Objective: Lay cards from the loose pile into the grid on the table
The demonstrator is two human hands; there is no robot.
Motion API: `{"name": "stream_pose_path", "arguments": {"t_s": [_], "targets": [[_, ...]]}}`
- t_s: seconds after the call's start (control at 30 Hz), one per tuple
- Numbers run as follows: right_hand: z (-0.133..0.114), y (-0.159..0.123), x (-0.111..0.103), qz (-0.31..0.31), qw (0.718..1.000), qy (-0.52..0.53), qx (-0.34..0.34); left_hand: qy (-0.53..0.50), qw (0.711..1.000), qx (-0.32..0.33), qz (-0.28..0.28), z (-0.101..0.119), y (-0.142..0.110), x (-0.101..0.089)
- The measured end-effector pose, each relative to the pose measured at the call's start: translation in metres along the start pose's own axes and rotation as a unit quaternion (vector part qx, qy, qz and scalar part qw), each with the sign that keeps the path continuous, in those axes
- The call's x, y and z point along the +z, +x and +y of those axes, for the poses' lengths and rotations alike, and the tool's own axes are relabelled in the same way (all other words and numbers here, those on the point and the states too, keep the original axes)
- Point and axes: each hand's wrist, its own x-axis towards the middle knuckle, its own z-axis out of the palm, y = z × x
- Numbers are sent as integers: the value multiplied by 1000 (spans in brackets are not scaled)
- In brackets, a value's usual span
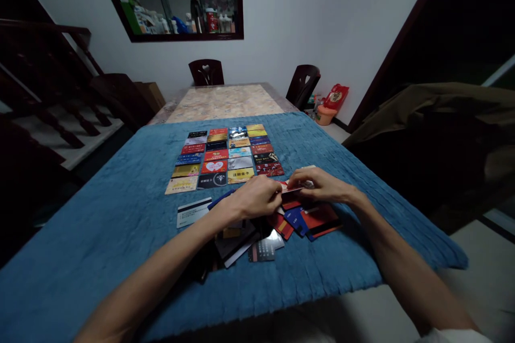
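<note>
My left hand (259, 196) and my right hand (322, 184) meet above a loose heap of plastic cards. Between them is a card (291, 189) seen nearly edge-on, pinched by the fingers of both hands. Below lie a red card (321, 218), a blue card (296, 221) and a grey card (261, 251), overlapping others at odd angles. My left forearm hides part of the heap. A pale card with a dark stripe (193, 212) lies left of that forearm. Beyond my hands, several cards lie face up in neat columns, including a yellow card (240, 175) and a red heart card (214, 166).
A blue cloth (132, 209) covers the near part of the table; its far part shows a patterned top (229, 101). Dark chairs (206, 72) stand at the far end. Dark fabric (422, 112) hangs at the right. A red bag (336, 96) sits near the wall.
</note>
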Motion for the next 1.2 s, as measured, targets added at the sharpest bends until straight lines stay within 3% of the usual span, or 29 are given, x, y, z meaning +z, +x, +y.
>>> {"name": "stream_pose_path", "arguments": {"t_s": [0.17, 0.37, 0.67, 1.2], "targets": [[9, 1, 5, 47, 997, 23, 58, -10, 1000, -4, 23, -15, 2, 2], [13, 4, 10, 87, 995, 2, 47, -2, 999, -19, 47, -27, 3, 6], [12, 5, 11, 105, 993, 23, 43, -62, 996, -33, 52, -32, 4, 5], [12, 6, 13, 119, 992, 8, 46, -31, 998, -27, 55, -41, 3, 13]]}}
